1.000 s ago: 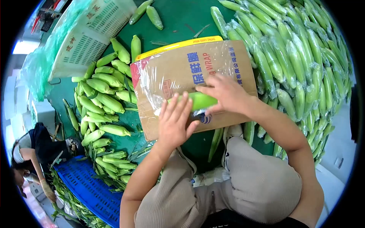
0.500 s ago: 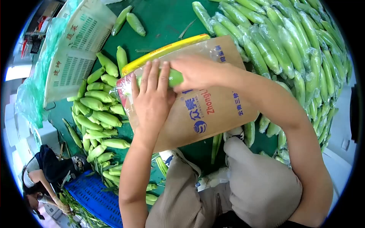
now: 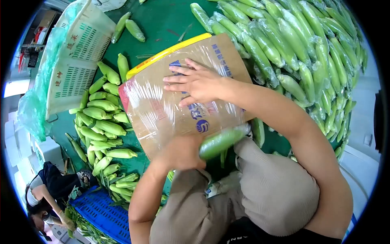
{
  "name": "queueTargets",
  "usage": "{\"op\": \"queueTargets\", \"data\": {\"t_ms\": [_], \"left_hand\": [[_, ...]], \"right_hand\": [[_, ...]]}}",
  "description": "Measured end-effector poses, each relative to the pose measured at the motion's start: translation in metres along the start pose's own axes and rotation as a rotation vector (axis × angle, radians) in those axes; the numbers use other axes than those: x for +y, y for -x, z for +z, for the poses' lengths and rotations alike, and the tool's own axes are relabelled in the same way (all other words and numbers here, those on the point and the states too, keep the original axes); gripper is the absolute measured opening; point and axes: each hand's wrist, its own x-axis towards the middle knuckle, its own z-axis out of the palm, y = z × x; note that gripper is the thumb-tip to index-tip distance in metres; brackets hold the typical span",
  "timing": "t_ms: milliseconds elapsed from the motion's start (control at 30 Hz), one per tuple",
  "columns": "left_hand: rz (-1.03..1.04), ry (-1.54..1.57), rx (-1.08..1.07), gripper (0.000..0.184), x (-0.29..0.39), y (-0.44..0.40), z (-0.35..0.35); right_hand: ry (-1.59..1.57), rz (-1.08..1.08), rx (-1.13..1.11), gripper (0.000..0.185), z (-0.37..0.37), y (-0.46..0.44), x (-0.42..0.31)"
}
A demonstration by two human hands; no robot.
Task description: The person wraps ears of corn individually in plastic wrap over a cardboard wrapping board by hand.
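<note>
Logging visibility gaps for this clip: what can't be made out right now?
All in the head view:
- Left hand: finger placement, motion blur.
- Held corn ear: film coverage, blur; near end behind that hand.
- Cardboard: some print, under the right hand.
- Wrapped pile: far extent, cut by top edge.

This looks like a corn packing room. A cardboard box sits mid-floor, with bare corn on one side and wrapped corn on the other.
</note>
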Motion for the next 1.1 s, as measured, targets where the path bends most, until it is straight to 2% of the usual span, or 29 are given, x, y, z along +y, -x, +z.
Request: {"op": "queueTargets", "data": {"t_ms": [67, 133, 167, 200, 233, 267, 300, 333, 367, 400, 467, 533, 600, 633, 667, 700, 733, 767, 800, 833, 867, 933, 967, 1000, 1033, 1067, 1100], "left_hand": [[0.000, 0.162, -0.307, 0.062, -0.003, 0.006, 0.056], [0.057, 0.451, -0.623, 0.064, -0.015, 0.004, 0.109], [0.036, 0.416, -0.586, 0.065, -0.018, 0.004, 0.110], [0.034, 0.373, -0.569, 0.065, -0.023, 0.007, 0.103], [0.092, 0.343, -0.493, 0.065, -0.027, 0.014, 0.097], [0.148, 0.328, -0.389, 0.066, -0.029, 0.022, 0.088], [0.289, 0.425, -0.275, 0.069, -0.031, 0.025, 0.079], [0.417, 0.522, -0.162, 0.071, -0.032, 0.033, 0.067], [0.224, 0.566, -0.213, 0.073, -0.027, 0.055, 0.049], [0.010, 0.607, -0.261, 0.074, -0.025, 0.078, 0.032], [0.282, 0.988, -0.018, 0.062, -0.033, 0.093, 0.021], [0.414, 0.906, 0.118, 0.059, -0.064, 0.113, 0.001], [0.159, 0.981, 0.843, 0.058, -0.152, 0.121, 0.042], [0.184, 1.183, 1.163, 0.046, -0.111, 0.090, 0.037], [0.231, 1.294, 1.347, 0.038, -0.070, 0.064, 0.025], [0.292, 1.376, 1.536, 0.032, -0.030, 0.038, 0.013], [0.304, 1.275, 1.585, 0.030, -0.003, 0.024, 0.006], [0.314, 1.174, 1.635, 0.028, 0.023, 0.012, -0.001], [0.337, 0.929, 1.624, 0.025, 0.033, 0.002, -0.004], [0.424, 0.523, 1.584, 0.026, 0.038, -0.012, -0.005], [0.592, 0.143, 1.468, 0.029, 0.040, -0.024, -0.009], [0.924, -0.257, 1.168, 0.041, 0.033, -0.035, -0.004], [0.943, -0.312, 1.121, 0.048, 0.021, -0.034, 0.001], [0.835, -0.256, 1.217, 0.045, -0.005, -0.031, 0.000], [0.725, -0.192, 1.301, 0.041, -0.031, -0.029, 0.000], [0.411, -0.134, 1.470, 0.039, -0.077, -0.008, 0.013], [0.087, -0.074, 1.601, 0.036, -0.122, 0.019, 0.030]], "right_hand": [[-0.025, -0.032, 0.090, 0.076, 0.010, 0.000, 0.000], [0.001, -0.026, 0.127, 0.072, 0.007, 0.000, -0.006], [0.035, 0.002, 0.115, 0.070, -0.004, 0.004, -0.024], [-0.306, 0.022, -0.015, 0.066, -0.030, 0.020, -0.043], [-0.435, 0.018, -0.231, 0.070, -0.046, 0.035, -0.073], [-0.477, -0.017, -0.293, 0.078, -0.058, 0.064, -0.095], [-0.523, -0.127, -0.516, 0.084, -0.044, 0.083, -0.111], [-0.632, -0.170, -0.600, 0.084, -0.048, 0.109, -0.123], [-1.036, -0.064, -0.662, 0.076, -0.013, 0.127, -0.133], [-1.361, 0.137, -0.938, 0.068, -0.015, 0.126, -0.129], [-1.385, 0.044, -0.476, 0.062, 0.022, 0.137, -0.134], [-1.363, 0.123, -0.349, 0.064, -0.004, 0.126, -0.120], [-1.466, 0.154, 0.065, 0.058, -0.007, 0.116, -0.113], [-1.505, 0.312, 0.227, 0.053, -0.003, 0.102, -0.112], [-1.542, 0.474, 0.385, 0.049, 0.005, 0.089, -0.113], [-1.877, 0.609, 0.629, 0.049, 0.010, 0.081, -0.108], [-2.210, 0.748, 0.860, 0.050, 0.010, 0.066, -0.094], [-2.455, 0.668, 0.916, 0.056, -0.004, 0.060, -0.088], [-2.741, 0.613, 0.903, 0.061, -0.028, 0.063, -0.093], [-2.838, 0.566, 0.762, 0.059, -0.041, 0.060, -0.098], [-2.827, 0.541, 0.624, 0.057, -0.054, 0.067, -0.105], [-2.711, 0.532, 0.521, 0.056, -0.074, 0.084, -0.099], [-2.601, 0.553, 0.583, 0.055, -0.082, 0.102, -0.085], [-2.356, 0.606, 0.725, 0.061, -0.090, 0.124, -0.062], [-1.973, 0.687, 0.931, 0.067, -0.099, 0.157, -0.031], [-1.274, 0.869, 1.043, 0.073, -0.114, 0.193, 0.011], [-0.352, 1.069, 0.885, 0.079, -0.132, 0.230, 0.055]]}}
